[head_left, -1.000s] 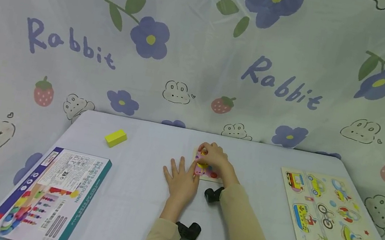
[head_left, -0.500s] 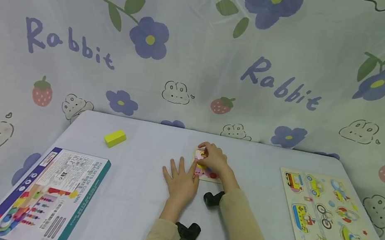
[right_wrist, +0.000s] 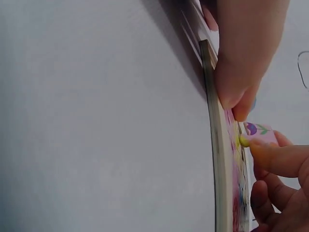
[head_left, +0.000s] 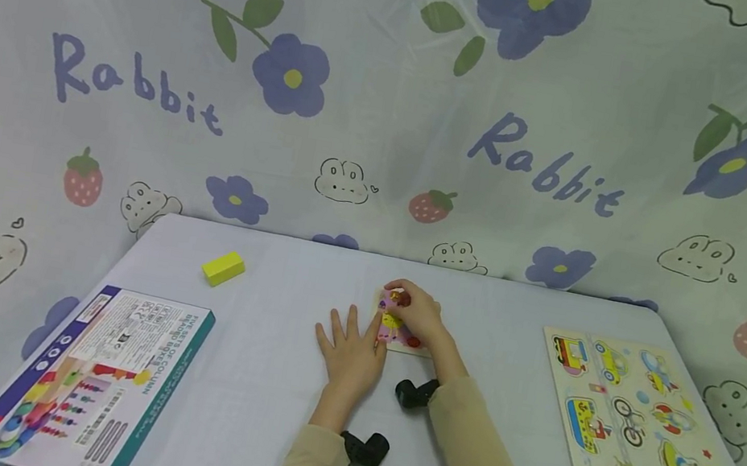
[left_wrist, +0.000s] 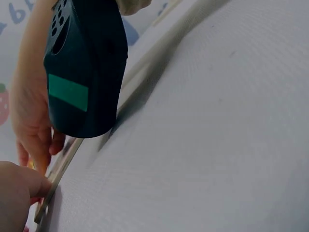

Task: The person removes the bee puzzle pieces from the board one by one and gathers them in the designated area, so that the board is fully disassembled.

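A small wooden puzzle board (head_left: 412,347) with a pink and yellow picture lies on the table between the hands. My left hand (head_left: 355,356) rests beside it with fingers spread, and its thumb side touches the board's left part. Thumb and fingers of my right hand (head_left: 421,315) pinch a small pink puzzle piece (right_wrist: 264,134) with a purple flower print, tilted up at the board's surface. From the right wrist, the board's thick pale edge (right_wrist: 221,159) shows, with the left hand (right_wrist: 248,48) pressing on it. The right hand covers part of the picture.
A yellow block (head_left: 223,269) lies at the back left. In front of it is a flat printed box (head_left: 94,376). On the right lies a large vehicle puzzle board (head_left: 658,449). Black wrist cameras (head_left: 366,449) sit beside both wrists. A patterned curtain (head_left: 393,106) hangs behind the table.
The right hand has turned and shifted slightly at the top of the board, and more of the picture under its fingers shows now. The left hand has stayed in place.
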